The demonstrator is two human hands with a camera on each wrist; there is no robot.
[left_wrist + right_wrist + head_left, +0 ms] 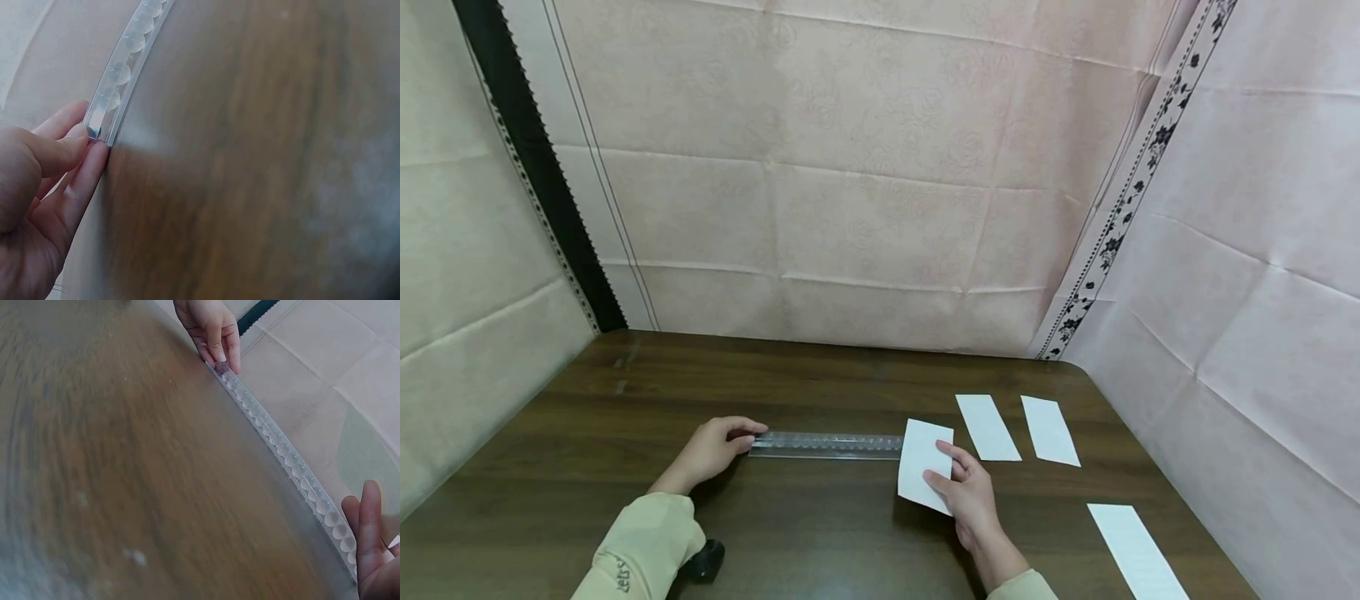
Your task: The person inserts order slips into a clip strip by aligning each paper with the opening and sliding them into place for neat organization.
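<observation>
My left hand (713, 454) pinches the left end of a long clear plastic strip (827, 446), shaped like a ruler, with a row of round bumps along it. In the left wrist view, thumb and fingers close on the end of this strip (119, 78). My right hand (976, 500) holds a white paper card (925, 467) between thumb and fingers. The card overlaps the strip's right end in the head view and hides it. Seen from the right wrist, the strip (281, 447) runs from the left hand (209, 325) to beside the right-hand fingers (370, 519).
Two white cards (988, 427) lie on the brown wooden table (805, 525) beyond the right hand. Another white card (1138, 550) is nearer the right edge. Pale cloth (880, 167) hangs behind the table and on both sides. A black object (706, 561) shows at the left sleeve.
</observation>
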